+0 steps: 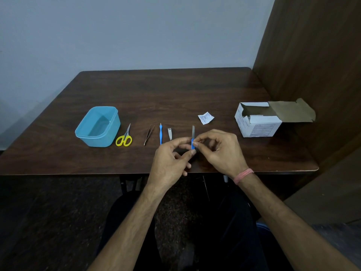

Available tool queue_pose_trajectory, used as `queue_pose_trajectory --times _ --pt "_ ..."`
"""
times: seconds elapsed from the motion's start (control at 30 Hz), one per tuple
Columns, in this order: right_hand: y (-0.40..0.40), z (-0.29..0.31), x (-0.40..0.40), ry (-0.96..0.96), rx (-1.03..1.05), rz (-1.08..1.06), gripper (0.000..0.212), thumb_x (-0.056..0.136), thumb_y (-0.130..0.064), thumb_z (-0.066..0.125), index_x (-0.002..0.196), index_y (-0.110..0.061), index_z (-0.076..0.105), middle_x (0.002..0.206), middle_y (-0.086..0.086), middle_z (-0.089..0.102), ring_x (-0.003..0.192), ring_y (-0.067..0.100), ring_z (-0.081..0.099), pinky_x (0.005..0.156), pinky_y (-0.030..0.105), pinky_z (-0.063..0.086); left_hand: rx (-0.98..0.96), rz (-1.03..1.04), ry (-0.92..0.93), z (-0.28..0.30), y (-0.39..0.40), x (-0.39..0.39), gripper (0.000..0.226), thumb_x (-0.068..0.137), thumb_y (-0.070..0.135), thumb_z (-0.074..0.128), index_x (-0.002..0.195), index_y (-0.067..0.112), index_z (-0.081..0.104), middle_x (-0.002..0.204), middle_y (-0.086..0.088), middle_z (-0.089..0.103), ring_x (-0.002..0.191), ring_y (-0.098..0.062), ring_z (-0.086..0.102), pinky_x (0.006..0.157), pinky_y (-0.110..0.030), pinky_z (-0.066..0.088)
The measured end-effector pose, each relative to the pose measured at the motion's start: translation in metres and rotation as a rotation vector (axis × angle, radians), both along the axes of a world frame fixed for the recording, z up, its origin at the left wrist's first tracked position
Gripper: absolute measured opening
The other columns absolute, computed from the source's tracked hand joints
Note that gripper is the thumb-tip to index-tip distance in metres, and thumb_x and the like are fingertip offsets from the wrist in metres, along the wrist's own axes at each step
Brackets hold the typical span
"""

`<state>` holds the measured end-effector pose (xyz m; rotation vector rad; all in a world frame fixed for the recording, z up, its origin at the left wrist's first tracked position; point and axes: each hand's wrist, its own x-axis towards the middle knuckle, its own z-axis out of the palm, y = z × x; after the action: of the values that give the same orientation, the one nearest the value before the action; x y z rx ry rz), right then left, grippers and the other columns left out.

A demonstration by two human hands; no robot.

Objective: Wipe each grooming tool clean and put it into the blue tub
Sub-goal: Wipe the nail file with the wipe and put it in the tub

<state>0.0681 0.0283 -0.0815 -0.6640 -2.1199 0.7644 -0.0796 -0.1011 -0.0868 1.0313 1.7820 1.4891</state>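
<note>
Pinching the blue-handled nail file [193, 139] between both thumbs and forefingers, left hand [172, 159] and right hand [218, 151] lift it above the table's [195, 90] near edge, apparently for wiping; the blue tub [97, 127], near the left edge, holds no tools yet.

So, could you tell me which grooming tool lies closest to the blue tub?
The scissors with yellow handles, right beside the blue tub; the other tools lie further right.
</note>
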Motion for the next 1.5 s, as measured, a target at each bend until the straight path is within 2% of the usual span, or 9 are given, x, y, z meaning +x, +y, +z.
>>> queue_pose_trajectory --times 0.27,0.43,0.53,0.67,0.97,1.03,1.23,1.4,1.5 --pt "0.005 -0.002 -0.002 -0.011 -0.081 0.017 0.011 0.091 -0.021 0.09 0.092 -0.031 0.086 0.087 -0.02 0.076 0.059 0.015 0.057 0.059 0.022 0.046 -0.005 0.007 0.023 -0.003 0.0 -0.001 0.034 0.104 0.013 0.083 0.135 0.027 0.079 0.103 0.01 0.083 0.062 -0.01 0.071 0.048 -0.028 0.058" --pt "0.006 -0.002 0.0 -0.011 -0.144 0.028 0.008 0.091 -0.025 0.091 0.093 -0.031 0.087 0.067 -0.021 0.069 0.05 0.008 0.049 0.055 0.014 0.037 0.002 0.005 0.027 -0.006 0.001 -0.003 0.035 0.104 0.015 0.083 0.136 0.027 0.079 0.103 0.01 0.083 0.062 -0.01 0.07 0.047 -0.027 0.058" --pt "0.007 0.0 0.001 -0.049 -0.219 0.097 0.007 0.09 -0.03 0.092 0.091 -0.033 0.086 0.06 0.001 0.066 0.051 0.004 0.045 0.056 0.025 0.038 -0.005 0.016 0.029 -0.007 0.002 -0.003 0.036 0.104 0.016 0.084 0.138 0.026 0.077 0.102 0.012 0.083 0.063 -0.009 0.071 0.047 -0.028 0.058" --pt "0.011 0.001 0.003 -0.093 -0.297 0.169 0.008 0.093 -0.032 0.09 0.093 -0.038 0.085 0.064 0.019 0.063 0.057 0.017 0.043 0.059 0.037 0.039 -0.017 0.018 0.031 -0.009 0.001 -0.004 0.041 0.102 0.017 0.087 0.141 0.022 0.076 0.102 0.014 0.083 0.061 -0.009 0.071 0.049 -0.028 0.06" --pt "0.008 -0.003 0.0 -0.017 -0.252 0.043 0.008 0.09 -0.036 0.092 0.092 -0.038 0.085 0.064 0.009 0.068 0.054 0.028 0.047 0.054 0.031 0.043 -0.012 -0.009 0.066 -0.01 0.0 -0.003 0.031 0.102 0.015 0.086 0.129 0.03 0.083 0.1 0.015 0.083 0.06 -0.008 0.07 0.048 -0.026 0.058" --pt "0.008 -0.002 0.001 -0.027 -0.26 0.063 0.008 0.09 -0.035 0.092 0.092 -0.038 0.085 0.062 0.01 0.065 0.052 0.021 0.042 0.054 0.031 0.04 -0.008 0.008 0.055 -0.01 0.001 -0.002 0.032 0.102 0.016 0.086 0.132 0.028 0.082 0.101 0.014 0.083 0.06 -0.008 0.07 0.048 -0.027 0.058" --pt "0.007 0.004 0.003 -0.108 -0.321 0.181 0.012 0.096 -0.027 0.087 0.095 -0.039 0.085 0.064 0.025 0.059 0.056 0.024 0.046 0.057 0.047 0.045 -0.001 0.047 0.049 -0.01 0.001 -0.003 0.037 0.101 0.018 0.087 0.136 0.029 0.08 0.104 0.013 0.082 0.06 -0.009 0.072 0.047 -0.027 0.06" --pt "0.009 0.0 0.002 -0.093 -0.297 0.168 0.009 0.095 -0.03 0.087 0.094 -0.039 0.084 0.057 0.013 0.054 0.053 0.016 0.036 0.054 0.031 0.033 -0.01 0.038 0.07 -0.009 0.0 -0.003 0.032 0.103 0.016 0.086 0.129 0.035 0.083 0.101 0.013 0.082 0.059 -0.01 0.071 0.049 -0.028 0.06" --pt "0.009 -0.003 0.0 -0.046 -0.261 0.1 0.005 0.094 -0.034 0.087 0.095 -0.037 0.084 0.068 0.006 0.07 0.053 0.01 0.036 0.052 0.024 0.034 -0.024 0.012 0.078 -0.006 0.0 -0.003 0.029 0.103 0.013 0.084 0.126 0.032 0.085 0.099 0.011 0.084 0.058 -0.01 0.069 0.049 -0.03 0.06"
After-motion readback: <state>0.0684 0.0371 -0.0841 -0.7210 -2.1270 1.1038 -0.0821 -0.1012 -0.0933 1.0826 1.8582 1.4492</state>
